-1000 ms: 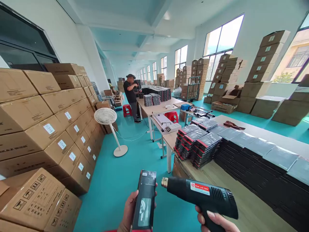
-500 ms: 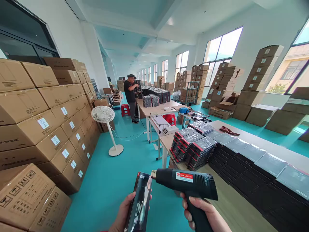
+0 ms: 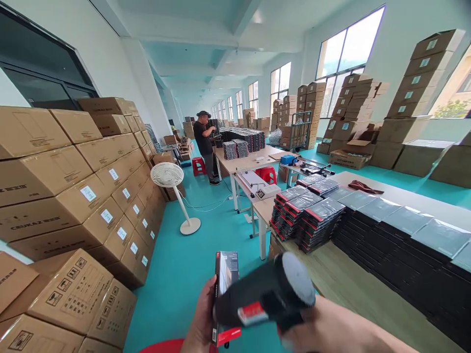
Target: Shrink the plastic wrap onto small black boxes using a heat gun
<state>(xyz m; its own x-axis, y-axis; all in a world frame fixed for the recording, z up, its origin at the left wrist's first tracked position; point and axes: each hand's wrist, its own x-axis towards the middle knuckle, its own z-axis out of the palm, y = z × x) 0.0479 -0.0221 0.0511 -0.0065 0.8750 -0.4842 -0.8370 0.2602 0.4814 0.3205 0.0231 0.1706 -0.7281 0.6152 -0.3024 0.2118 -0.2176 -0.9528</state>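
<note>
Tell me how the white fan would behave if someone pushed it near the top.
The white fan would probably tip rather than slide: its wide head sits high on a thin pole. Its flat round base might steady it against a light nudge.

L hand (image 3: 203, 310), R hand (image 3: 312, 325) curled

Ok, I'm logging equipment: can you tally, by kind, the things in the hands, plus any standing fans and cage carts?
Black plastic heat gun: 1
Slim black-and-red box: 1
White standing fan: 1
Green metal cage cart: 1
Total: 4
</note>
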